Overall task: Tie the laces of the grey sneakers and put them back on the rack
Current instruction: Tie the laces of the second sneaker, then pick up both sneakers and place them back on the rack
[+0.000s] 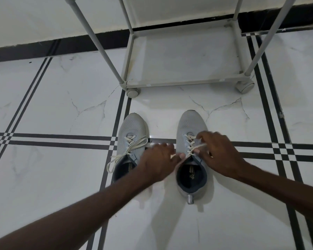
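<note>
Two grey sneakers stand side by side on the tiled floor, toes pointing at the rack. The left sneaker [132, 129] has loose cream laces [123, 154] trailing off its left side. My left hand [159, 159] lies between the shoes and pinches one lace end of the right sneaker [190, 127]. Over that shoe's lacing, my right hand [219, 152] grips the other lace end [197, 147]. The grey metal rack [184, 83] stands just beyond the shoes, its bottom shelf bare.
The rack rolls on small wheels [133, 92], and its slanted poles [98, 42] rise toward me. A black skirting strip [61, 46] runs along the white wall behind. The white floor tiles carry dark stripe lines [52, 139].
</note>
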Available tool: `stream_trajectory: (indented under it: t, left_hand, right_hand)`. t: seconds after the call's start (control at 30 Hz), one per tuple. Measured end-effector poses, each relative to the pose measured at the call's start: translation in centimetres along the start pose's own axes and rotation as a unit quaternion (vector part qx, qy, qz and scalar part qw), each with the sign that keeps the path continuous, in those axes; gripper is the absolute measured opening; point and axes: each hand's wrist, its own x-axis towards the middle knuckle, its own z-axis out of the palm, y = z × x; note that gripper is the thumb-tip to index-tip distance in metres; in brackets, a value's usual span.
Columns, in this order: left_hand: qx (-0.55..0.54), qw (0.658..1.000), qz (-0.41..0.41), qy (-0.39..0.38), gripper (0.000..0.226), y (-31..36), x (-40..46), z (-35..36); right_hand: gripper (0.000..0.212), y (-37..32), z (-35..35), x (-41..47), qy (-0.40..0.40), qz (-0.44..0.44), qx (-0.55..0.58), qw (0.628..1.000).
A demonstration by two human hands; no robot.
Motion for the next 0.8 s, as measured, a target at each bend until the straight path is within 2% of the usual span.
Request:
stream_trajectory:
  t: [0.07, 0.13, 0.2, 0.27, 0.33, 0.43, 0.5, 0.57, 0.7, 0.8]
  left_hand:
    - [-0.037, 0.998, -0.03, 0.041, 0.066, -2.8, -0.3, -1.6]
    - [-0.03, 0.995, -0.069, 0.072, 0.079, -6.6, -1.2, -2.9]
    - [-0.04, 0.99, -0.136, 0.017, 0.108, -10.7, -2.7, -3.1]
    - [-0.161, 0.959, -0.217, -0.082, 0.126, -12.7, -4.6, -2.7]
    - [-0.249, 0.917, -0.283, -0.132, 0.103, -12.7, -6.0, -1.2]
    - [-0.222, 0.919, -0.325, -0.032, 0.063, -11.7, -6.6, 1.4]
    - [-0.225, 0.92, -0.32, 0.021, 0.056, -10.7, -6.4, 2.2]
    - [-0.24, 0.92, -0.307, 0.038, 0.054, -9.9, -6.3, 2.7]
    - [-0.264, 0.923, -0.279, 0.027, 0.042, -8.2, -6.4, 2.9]
    - [-0.265, 0.929, -0.258, 0.0, 0.032, -7.8, -7.4, 1.3]
  right_hand:
    - [0.07, -0.9, 0.6, -1.5, 0.039, 0.092, 0.104, 0.99]
    - [0.094, -1.5, 1.6, -3.0, 0.005, 0.193, 0.188, 0.963]
    - [0.102, -1.7, 2.7, -4.0, -0.04, 0.246, 0.218, 0.944]
    - [0.091, -1.9, 3.3, -4.2, -0.068, 0.268, 0.207, 0.939]
    - [0.078, -2.3, 3.5, -3.7, -0.081, 0.288, 0.19, 0.935]
    - [0.068, -3.1, 3.6, -2.3, -0.079, 0.302, 0.165, 0.936]
    - [0.066, -3.7, 3.9, -1.6, -0.074, 0.297, 0.166, 0.937]
    - [0.062, -4.3, 4.3, -1.1, -0.073, 0.291, 0.175, 0.938]
    - [0.049, -5.9, 4.4, -0.8, -0.066, 0.31, 0.184, 0.93]
    - [0.047, -7.7, 2.6, -1.1, -0.068, 0.32, 0.177, 0.928]
